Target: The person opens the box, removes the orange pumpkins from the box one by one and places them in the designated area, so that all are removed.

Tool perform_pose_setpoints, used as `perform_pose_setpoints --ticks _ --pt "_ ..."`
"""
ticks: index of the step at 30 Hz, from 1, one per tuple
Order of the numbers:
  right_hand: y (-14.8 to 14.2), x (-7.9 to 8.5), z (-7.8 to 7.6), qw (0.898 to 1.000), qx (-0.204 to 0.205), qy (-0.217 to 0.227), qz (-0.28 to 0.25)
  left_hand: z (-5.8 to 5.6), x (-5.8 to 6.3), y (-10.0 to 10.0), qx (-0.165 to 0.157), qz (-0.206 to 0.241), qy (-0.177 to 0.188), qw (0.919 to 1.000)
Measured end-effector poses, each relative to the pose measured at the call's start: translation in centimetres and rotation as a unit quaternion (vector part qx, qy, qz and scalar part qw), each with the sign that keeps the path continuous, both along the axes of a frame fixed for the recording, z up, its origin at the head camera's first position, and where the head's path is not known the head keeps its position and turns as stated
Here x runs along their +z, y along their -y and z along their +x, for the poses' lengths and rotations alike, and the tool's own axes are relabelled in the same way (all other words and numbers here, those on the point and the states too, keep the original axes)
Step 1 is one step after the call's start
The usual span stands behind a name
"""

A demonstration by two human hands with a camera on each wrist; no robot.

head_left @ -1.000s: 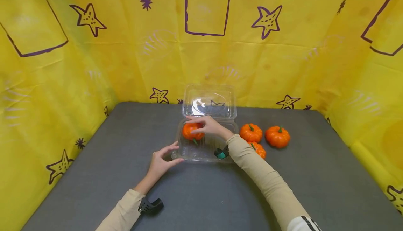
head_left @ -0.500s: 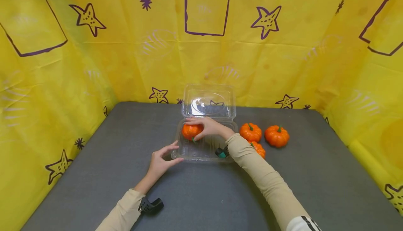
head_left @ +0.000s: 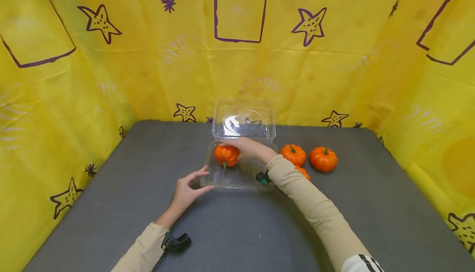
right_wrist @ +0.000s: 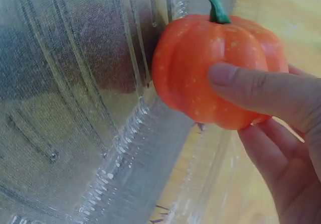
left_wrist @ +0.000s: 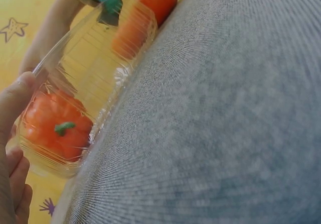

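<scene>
An orange toy pumpkin (head_left: 226, 156) with a green stem is in the left part of a clear plastic clamshell container (head_left: 237, 180). My right hand (head_left: 250, 148) grips this pumpkin; the right wrist view shows the thumb (right_wrist: 251, 83) on its ribbed side and the other fingers beneath and behind it. At the container's front left corner, my left hand (head_left: 186, 190) holds the rim between thumb and fingers. The left wrist view has that thumb (left_wrist: 17, 91) on the rim, with the pumpkin visible through the plastic wall. The hinged lid (head_left: 243, 119) stands raised at the back.
Right of the container sit more pumpkins: one near its side (head_left: 293, 155), one farther right (head_left: 323, 159), and one partly hidden behind the right sleeve (head_left: 303, 172). The grey table (head_left: 371, 206) ends at a yellow patterned curtain (head_left: 148, 57) at the back and sides.
My right fingers have shifted round the pumpkin from a looser, spread hold, and its stem has swung slightly left. The left hand stays at the container's corner. The head view has shifted slightly.
</scene>
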State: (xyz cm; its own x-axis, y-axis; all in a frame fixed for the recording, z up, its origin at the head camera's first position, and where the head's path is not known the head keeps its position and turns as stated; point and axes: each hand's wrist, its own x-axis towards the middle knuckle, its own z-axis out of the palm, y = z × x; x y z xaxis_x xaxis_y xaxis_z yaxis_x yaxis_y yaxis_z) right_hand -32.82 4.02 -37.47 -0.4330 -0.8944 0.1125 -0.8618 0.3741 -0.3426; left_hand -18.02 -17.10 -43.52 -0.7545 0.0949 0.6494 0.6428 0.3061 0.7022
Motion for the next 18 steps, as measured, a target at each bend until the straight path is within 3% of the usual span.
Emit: perform_pose_setpoints --ticks 5,10,14,18 --pt "-0.1 0.4 0.1 0.999 -0.026 -0.006 -0.024 0.0 0.0 0.1 0.008 -0.005 -0.005 0.9999" --pt "-0.9 0.4 0.3 0.992 -0.072 0.055 -0.084 0.2 0.1 0.1 0.001 -0.004 0.002 1.0000" --pt "-1.4 0.5 0.5 0.978 -0.091 0.111 -0.149 0.3 0.1 0.1 -0.002 -0.002 0.003 1.0000" --pt "-1.8 0.8 0.8 0.955 -0.090 0.185 -0.216 0.4 0.1 0.1 -0.002 -0.001 -0.002 1.0000"
